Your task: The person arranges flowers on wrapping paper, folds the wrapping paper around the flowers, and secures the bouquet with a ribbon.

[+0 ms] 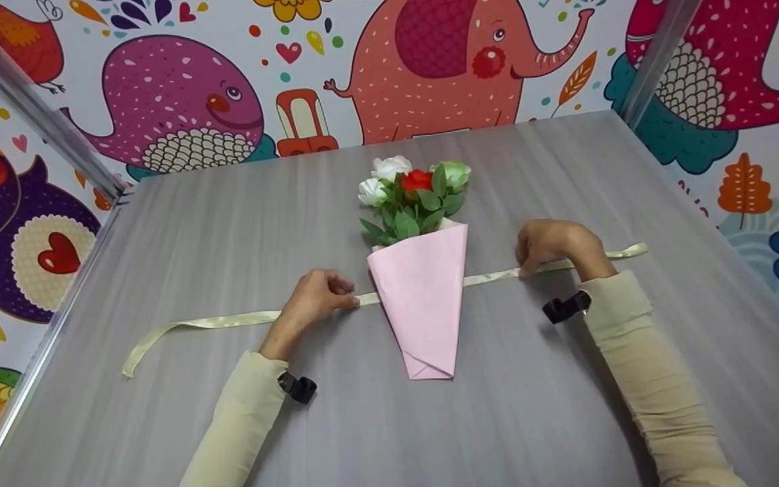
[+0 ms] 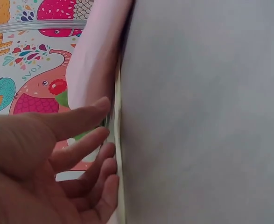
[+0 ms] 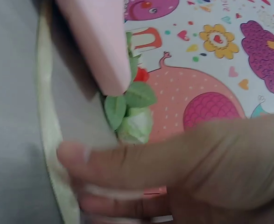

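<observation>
A bouquet of white, red and pale green flowers [image 1: 416,181] with green leaves lies on the table, wrapped in pink paper [image 1: 423,297]. Crossing beneath the wrap is a long pale yellow ribbon [image 1: 224,320], its ends stretching out to both sides. The left hand [image 1: 318,294] is just left of the wrap over the ribbon; its fingers are loosely bent and spread beside the ribbon [image 2: 118,144] in the left wrist view. To the right of the bouquet, the right hand [image 1: 555,245] has its thumb at the ribbon [image 3: 52,135], with a gap between thumb and fingers; this hand is blurred.
The grey wood-grain table [image 1: 241,230] has a metal frame edge [image 1: 44,331] on the left. Walls printed with cartoon animals, including an elephant [image 1: 430,74], stand behind and at both sides. A black wrist camera [image 1: 297,387] sits on the left sleeve, another camera [image 1: 567,308] on the right.
</observation>
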The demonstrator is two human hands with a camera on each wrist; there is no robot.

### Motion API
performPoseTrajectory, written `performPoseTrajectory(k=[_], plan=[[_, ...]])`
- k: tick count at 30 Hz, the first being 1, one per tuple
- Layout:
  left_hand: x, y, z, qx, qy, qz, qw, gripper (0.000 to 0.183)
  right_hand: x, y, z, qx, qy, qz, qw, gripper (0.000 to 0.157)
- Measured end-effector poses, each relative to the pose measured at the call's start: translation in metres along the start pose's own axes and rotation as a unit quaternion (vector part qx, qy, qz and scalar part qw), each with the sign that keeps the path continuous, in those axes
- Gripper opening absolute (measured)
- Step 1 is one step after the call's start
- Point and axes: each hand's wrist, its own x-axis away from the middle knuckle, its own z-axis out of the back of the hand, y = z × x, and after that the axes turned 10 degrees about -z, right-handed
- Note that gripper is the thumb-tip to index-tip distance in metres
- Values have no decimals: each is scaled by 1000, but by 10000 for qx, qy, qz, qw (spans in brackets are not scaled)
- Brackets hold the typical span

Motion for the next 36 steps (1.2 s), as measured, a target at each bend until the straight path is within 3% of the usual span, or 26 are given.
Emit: performPoseTrajectory(k=[4,7,11,16,20,25,29,36], plan=[[2,-5,3,-247,-6,-42,9997,21,-2,6,-1,168,8,-288,9994,17],[4,-7,4,-482,-42,-129,9987,12,-3,7,-1,182,-125,-170,9996,11],[7,-5,4,-630,-90,-160,9978,9,-2,6,-1,151,-194,-50,9997,18],[9,2,6,-520,-38,-22,9986,9,0,-2,1,-248,-100,301,9992,22],[10,7,12,-89,-70,-42,9999,9,5,-12,5,-867,15,717,9937,12],[11,10,19,309,-170,-22,9994,15,15,-25,9,-1101,40,1006,9888,7],[13,13,21,141,-113,28,9998,24,22,-29,12,-1020,112,1031,9894,6],[15,21,34,-244,-187,227,9993,22,24,-25,13,-1147,265,1076,9872,6]])
